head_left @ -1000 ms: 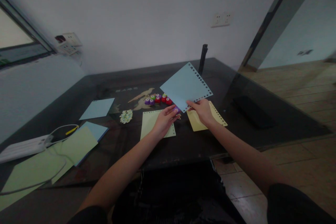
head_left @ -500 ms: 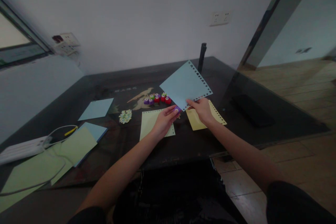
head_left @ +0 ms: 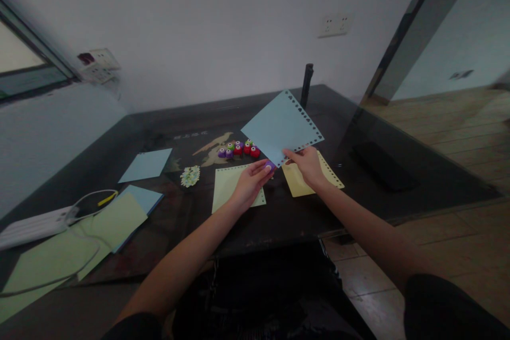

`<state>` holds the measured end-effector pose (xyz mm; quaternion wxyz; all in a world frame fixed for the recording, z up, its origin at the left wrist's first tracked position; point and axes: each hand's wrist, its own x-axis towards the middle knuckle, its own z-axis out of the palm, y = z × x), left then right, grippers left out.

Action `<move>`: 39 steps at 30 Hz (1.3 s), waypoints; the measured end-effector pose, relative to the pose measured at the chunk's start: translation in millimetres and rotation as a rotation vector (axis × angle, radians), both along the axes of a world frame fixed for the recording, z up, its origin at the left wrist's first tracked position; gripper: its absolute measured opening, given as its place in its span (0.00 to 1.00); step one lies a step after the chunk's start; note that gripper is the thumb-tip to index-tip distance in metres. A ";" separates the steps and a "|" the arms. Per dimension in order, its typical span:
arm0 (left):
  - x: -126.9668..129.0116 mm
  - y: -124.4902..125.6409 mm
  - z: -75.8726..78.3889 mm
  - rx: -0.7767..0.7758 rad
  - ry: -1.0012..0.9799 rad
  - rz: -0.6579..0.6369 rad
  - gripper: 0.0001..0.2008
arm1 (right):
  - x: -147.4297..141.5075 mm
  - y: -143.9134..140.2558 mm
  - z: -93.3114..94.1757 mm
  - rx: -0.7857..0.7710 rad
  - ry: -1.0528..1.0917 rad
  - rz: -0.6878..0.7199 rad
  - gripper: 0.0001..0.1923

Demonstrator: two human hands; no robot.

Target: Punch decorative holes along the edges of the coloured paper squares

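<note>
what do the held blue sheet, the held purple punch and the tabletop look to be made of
Blue sheet: matt paper or thin card, judging by its flat, stiff look and punched edges.
Purple punch: probably smooth plastic, its colour solid; the left hand covers much of it.
Tabletop: dark and glossy, faintly reflective, so perhaps glass or lacquer over a picture.

I see on head cam: L hand (head_left: 247, 185) w/ purple punch (head_left: 269, 166) at bottom corner of blue sheet (head_left: 281, 127); R hand (head_left: 307, 166) pinches its lower edge. Holes along 2 sides. Punch cluster (head_left: 238, 150) (red, purple, green) nearby on dark tbl (head_left: 191, 228); pale-green sheet (head_left: 223, 187) below L hand, yellow sheet (head_left: 294, 181) below R.
</note>
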<state>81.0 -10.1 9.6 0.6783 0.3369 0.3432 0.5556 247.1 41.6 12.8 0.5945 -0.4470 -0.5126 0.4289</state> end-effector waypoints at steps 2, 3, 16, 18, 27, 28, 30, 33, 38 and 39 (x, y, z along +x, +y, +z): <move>0.2 0.5 -0.8 -0.005 0.004 0.004 0.15 | 0.1 -0.5 1.1 0.010 -0.023 0.000 0.18; 0.3 0.8 -1.1 -0.007 0.006 0.008 0.15 | 0.1 -1.0 1.9 0.016 -0.036 -0.001 0.18; 3.5 -0.6 -0.3 -0.008 0.012 0.047 0.15 | -1.7 -2.0 2.5 0.047 -0.083 0.020 0.17; 4.3 -0.7 -0.3 -0.023 0.011 0.050 0.14 | -2.3 -2.6 2.6 0.040 -0.079 0.042 0.17; 6.7 -2.3 1.6 0.017 0.043 0.002 0.15 | -4.4 -10.6 7.4 -0.017 -0.109 0.192 0.16; 6.2 -2.4 1.8 0.018 0.057 0.001 0.16 | -4.1 -10.9 7.5 -0.025 -0.123 0.198 0.16; 4.7 -2.2 1.9 0.010 0.106 -0.002 0.17 | -3.1 -10.9 7.3 -0.029 -0.165 0.191 0.15; 3.0 -1.3 1.2 0.000 0.165 -0.008 0.17 | -1.8 -9.9 6.7 -0.019 -0.241 0.171 0.13; 3.9 -0.1 0.1 0.017 0.159 -0.021 0.15 | -2.3 -9.6 6.3 -0.061 -0.286 0.170 0.11; 4.4 -0.1 0.3 0.017 0.154 -0.021 0.15 | -2.6 -9.7 6.1 -0.066 -0.285 0.167 0.11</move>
